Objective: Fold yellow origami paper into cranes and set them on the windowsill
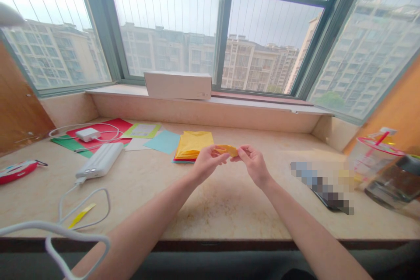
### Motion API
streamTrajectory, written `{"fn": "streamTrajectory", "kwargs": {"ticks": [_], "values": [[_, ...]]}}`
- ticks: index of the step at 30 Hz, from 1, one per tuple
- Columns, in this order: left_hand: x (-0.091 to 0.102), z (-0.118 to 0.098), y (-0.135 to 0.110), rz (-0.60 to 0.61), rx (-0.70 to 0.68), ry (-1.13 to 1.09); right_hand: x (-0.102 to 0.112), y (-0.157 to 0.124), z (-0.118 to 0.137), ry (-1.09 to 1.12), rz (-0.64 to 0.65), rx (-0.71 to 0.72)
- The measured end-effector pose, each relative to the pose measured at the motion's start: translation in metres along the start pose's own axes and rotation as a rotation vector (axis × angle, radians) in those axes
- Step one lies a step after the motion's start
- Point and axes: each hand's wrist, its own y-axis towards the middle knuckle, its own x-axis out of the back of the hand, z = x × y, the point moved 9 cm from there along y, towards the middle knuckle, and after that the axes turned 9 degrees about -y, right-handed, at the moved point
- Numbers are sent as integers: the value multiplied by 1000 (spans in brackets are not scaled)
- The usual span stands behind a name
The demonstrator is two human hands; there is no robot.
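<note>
Bay window (226, 26), full width, is running across the far side and is showing apartment blocks outside. Desk (210, 201), pale stone-look top, is stretching from left to right below the sill and is carrying everything else. White box (178, 85), long and closed, is lying on the sill at far centre. Red sheet (113, 126) and green sheet (70, 145) are lying overlapped at far left, with a light blue sheet (163, 141) lying flat to their right. Paper stack (192, 145), yellow on top, is sitting just right of the blue sheet and just beyond the left hand. Clear cup (370, 155) with a pink rim and straw is standing at far right, and a dark-lidded jar (393, 183) is standing beside it, nearer. Power bank (100, 160), white, is lying at left with a white cable trailing toward the near edge. Red pouch (16, 170) is resting at the left edge. Left hand (207, 162) and right hand (253, 162) are hovering side by side above the middle of the desk, each pinching one end of the item between them. Charger (88, 134), white, is sitting on the red sheet inside its looped cord. Yellow strip (81, 215) is lying near left, within the cable loop. Folded yellow paper (228, 150), small, is being gripped by the fingertips of both hands, raised off the desk just right of the stack.
</note>
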Motion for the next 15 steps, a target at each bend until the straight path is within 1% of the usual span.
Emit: {"fn": "streamTrajectory", "kwargs": {"ticks": [3, 4, 6, 8, 10, 15], "values": [[15, 1, 1, -127, 8, -56, -9, -3, -4, 4, 75, -25], [18, 2, 1, -151, 13, -69, -13, -4, -5, 4, 100, -30], [17, 3, 1, -143, 23, -88, -18, -6, -7, 0, 141, -35], [13, 2, 2, -102, 16, -88, -21, -6, -8, -10, 156, -32], [9, 1, 2, -78, -6, -67, -19, -5, -9, -28, 147, -23], [9, 2, 2, -83, -50, -16, -18, -6, -7, -24, 133, -9]]}}
